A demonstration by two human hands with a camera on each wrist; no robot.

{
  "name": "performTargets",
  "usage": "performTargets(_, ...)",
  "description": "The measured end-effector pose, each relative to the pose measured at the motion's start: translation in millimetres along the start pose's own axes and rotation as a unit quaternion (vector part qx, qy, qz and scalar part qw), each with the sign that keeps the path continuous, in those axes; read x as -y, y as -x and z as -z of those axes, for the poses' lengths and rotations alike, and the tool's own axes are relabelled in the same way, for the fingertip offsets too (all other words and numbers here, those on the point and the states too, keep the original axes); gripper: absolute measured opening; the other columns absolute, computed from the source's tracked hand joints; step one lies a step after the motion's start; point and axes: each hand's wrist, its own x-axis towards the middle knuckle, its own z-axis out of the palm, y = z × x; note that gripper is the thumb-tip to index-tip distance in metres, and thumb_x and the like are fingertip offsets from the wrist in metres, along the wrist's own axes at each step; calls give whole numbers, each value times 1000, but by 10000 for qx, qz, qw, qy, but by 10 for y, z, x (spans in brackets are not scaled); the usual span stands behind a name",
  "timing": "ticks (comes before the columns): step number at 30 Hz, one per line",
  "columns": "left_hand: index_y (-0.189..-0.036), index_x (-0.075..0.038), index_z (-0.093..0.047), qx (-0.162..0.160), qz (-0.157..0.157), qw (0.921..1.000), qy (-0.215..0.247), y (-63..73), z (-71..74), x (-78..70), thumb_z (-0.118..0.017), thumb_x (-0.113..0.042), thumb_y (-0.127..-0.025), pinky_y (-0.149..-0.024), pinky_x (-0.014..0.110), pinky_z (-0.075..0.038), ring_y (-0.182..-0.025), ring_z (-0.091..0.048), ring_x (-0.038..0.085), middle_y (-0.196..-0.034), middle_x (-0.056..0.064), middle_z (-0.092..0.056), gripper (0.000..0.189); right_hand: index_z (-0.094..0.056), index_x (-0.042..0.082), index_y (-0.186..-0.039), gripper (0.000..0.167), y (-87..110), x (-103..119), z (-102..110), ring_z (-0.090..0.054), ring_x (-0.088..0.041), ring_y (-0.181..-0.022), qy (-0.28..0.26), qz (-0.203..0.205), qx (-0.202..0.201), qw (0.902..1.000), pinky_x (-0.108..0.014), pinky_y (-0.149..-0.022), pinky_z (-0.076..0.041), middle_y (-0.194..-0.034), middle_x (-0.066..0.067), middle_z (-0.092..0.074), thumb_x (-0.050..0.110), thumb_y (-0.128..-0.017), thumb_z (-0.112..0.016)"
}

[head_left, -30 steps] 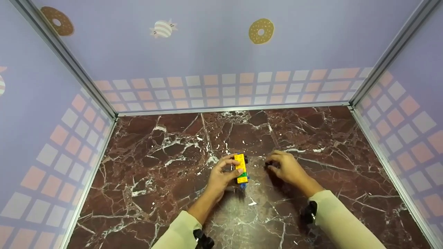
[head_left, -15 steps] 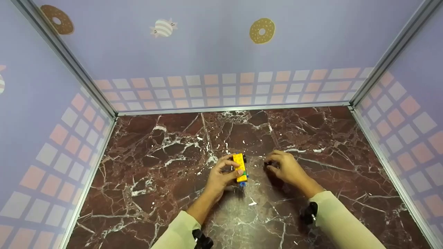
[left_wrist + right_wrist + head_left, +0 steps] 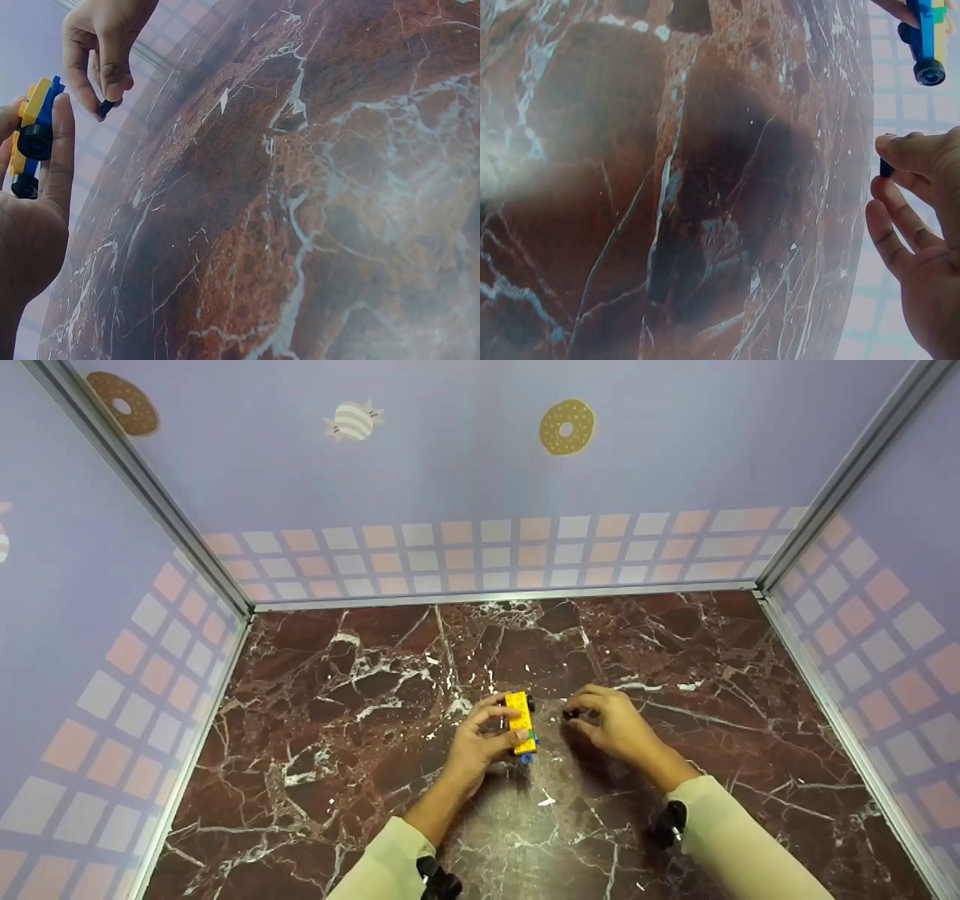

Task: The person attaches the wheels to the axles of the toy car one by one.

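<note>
My left hand [image 3: 474, 744] grips a toy brick car [image 3: 519, 712] between thumb and fingers, above the marbled table. Yellow studded bricks with a green band form its top. Its blue base [image 3: 46, 105] and black wheels [image 3: 34, 142] show in the left wrist view, with two on the side seen there. To the right, my right hand [image 3: 624, 726] pinches a small black piece [image 3: 886, 166], apparently a wheel seen edge-on, between thumb and index finger. A short gap separates this piece from the car. The fingers partly cover both.
The dark red marbled tabletop [image 3: 360, 780] carries white veins and flecks. Lilac panels [image 3: 465, 472] with printed squares stand at the back and both sides, joined by metal rails [image 3: 510, 596]. Black wrist mounts [image 3: 439, 880] sit on the sleeves.
My right hand has moved slightly left, bringing the small black piece nearer to the car. The car has shifted a little left and turned slightly in my left hand.
</note>
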Motion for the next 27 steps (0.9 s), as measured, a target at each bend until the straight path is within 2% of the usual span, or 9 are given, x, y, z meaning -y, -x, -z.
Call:
performTargets(8, -135, 15, -63, 141, -84, 9998, 84, -5, 12, 27, -82, 5, -93, -74, 33, -74, -99, -78, 23, -174, 22, -31, 48, -82, 0, -110, 26, -26, 100, 8, -78, -33, -90, -228, 192, -62, 9995, -51, -78, -72, -107, -12, -80, -11, -86, -84)
performTargets(12, -136, 14, -64, 121, -67, 9999, 45, -11, 8, 30, -83, 5, -93, -72, 31, -73, -99, -78, 22, -174, 20, -33, 48, -82, -1, -109, 25, -45, 152, 11, -79, -31, -89, -374, 250, -86, 9990, -49, -78, -73, -108, -13, -80, -10, -86, -85)
performTargets(17, -136, 13, -65, 93, -94, 9999, -9, -13, 4, 20, -83, 3, -93, -71, 32, -73, -98, -77, 23, -174, 20, -33, 48, -82, 1, -111, 26, -51, 225, 12, -79, -30, -89, -684, 137, 15, 9976, -43, -79, -74, -110, -13, -79, -8, -87, -87)
performTargets(27, -136, 14, -62, 102, -120, 9999, 2, -4, 20, 30, -82, 3, -95, -74, 35, -74, -101, -78, 22, -175, 19, -33, 47, -81, 1, -115, 25, -19, 320, -16, -81, -31, -94, -1224, -188, 305, 9918, -40, -84, -74, -112, -14, -78, -4, -90, -87)
